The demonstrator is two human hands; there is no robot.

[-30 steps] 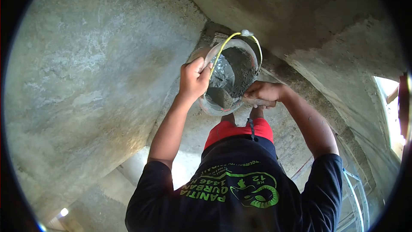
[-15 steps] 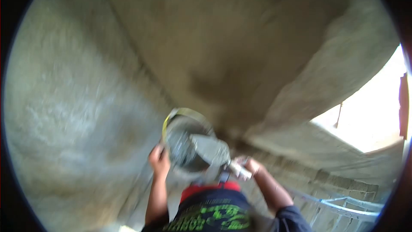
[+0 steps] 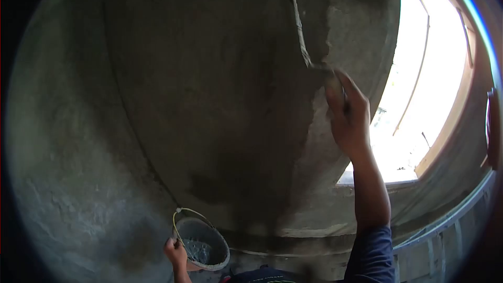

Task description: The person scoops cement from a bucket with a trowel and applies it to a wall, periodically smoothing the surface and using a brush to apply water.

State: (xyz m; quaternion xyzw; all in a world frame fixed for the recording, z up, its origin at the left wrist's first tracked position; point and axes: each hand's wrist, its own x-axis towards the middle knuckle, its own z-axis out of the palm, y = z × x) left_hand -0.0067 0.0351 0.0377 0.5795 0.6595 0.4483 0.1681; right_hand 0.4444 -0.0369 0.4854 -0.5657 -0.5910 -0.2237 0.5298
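Note:
My right hand (image 3: 351, 115) is raised high, its fingers wrapped round the handle of a trowel (image 3: 299, 26). The blade shows edge-on, a thin grey line close to the dark, damp-looking plaster wall (image 3: 225, 84). Low in the view, my left hand (image 3: 176, 253) grips a bucket (image 3: 219, 243) at its left side, by the rim where the yellow handle (image 3: 196, 213) meets it. Wet grey mortar (image 3: 198, 250) lies inside the bucket, which tilts a little toward me.
A bright window opening (image 3: 419, 84) is cut in the wall to the right of my raised arm. A metal frame with rungs (image 3: 440, 228) stands at the lower right. A vertical corner line (image 3: 123, 105) divides the wall at left.
My right hand has lifted the trowel out of the bucket and up to the wall. The view has tilted upward, so the bucket and left hand now sit lower in it.

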